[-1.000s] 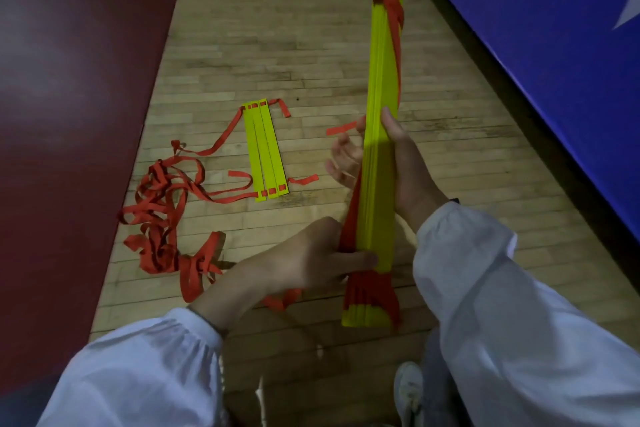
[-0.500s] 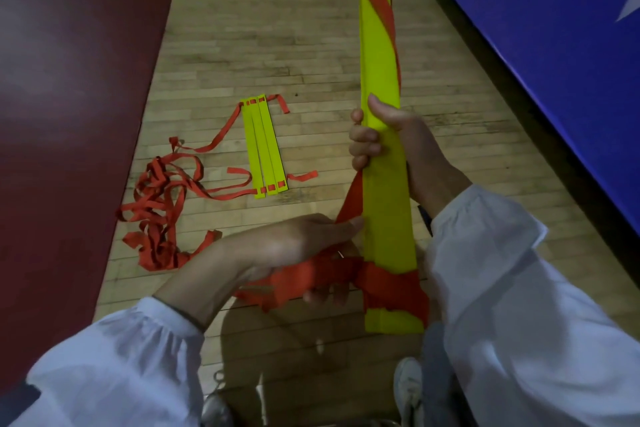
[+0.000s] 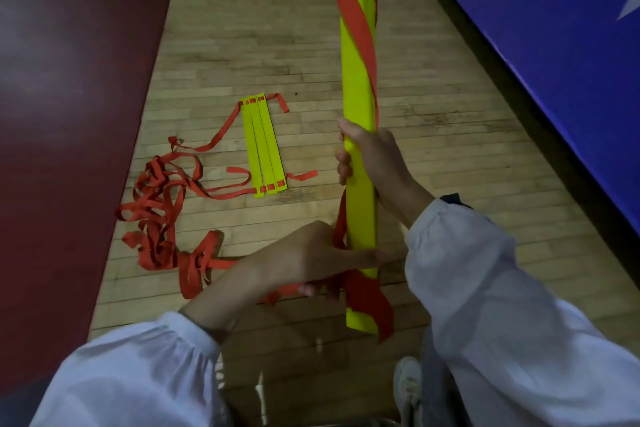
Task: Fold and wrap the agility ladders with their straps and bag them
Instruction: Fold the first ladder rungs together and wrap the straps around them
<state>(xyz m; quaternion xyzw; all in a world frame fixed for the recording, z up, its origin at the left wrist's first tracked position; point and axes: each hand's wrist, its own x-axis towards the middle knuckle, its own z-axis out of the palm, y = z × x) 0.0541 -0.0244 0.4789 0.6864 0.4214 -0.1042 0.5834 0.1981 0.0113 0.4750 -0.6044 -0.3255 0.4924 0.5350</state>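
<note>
At your far left runs the dark red floor area (image 3: pixel 69 114). Beside it, on the wooden floor (image 3: pixel 277 28), lies the loose strap heap (image 3: pixel 156 215), tangled. One band runs from it to the flat rungs (image 3: pixel 268 146). These are three yellow slats lying side by side, their long sides pointing away from you and leaning slightly left.

Your left hand (image 3: pixel 304 263) comes next, low in the view. Its thumb lies flat across the face of the yellow bundle (image 3: pixel 353 80) near the lower end. Its fingers are curled under and clench the wrapping strap (image 3: pixel 363 298). A band runs from the hand back across the floor toward the heap.

The bundle is off the floor, between your two hands. Its long axis runs almost straight away from you. The near end sits just above your shoe (image 3: pixel 408 388) and the far end passes out of the top of the view. Its broad face is turned up toward you. The wrapping strap is wound round the near end, runs up the left edge, and spirals across the far half.

Your right hand (image 3: pixel 377 163) is clenched round the bundle at about the middle of its visible length, fingers curling over the left edge. Your left hand sits well below that grip.

The blue wall pad (image 3: pixel 554 80) fills the right.
</note>
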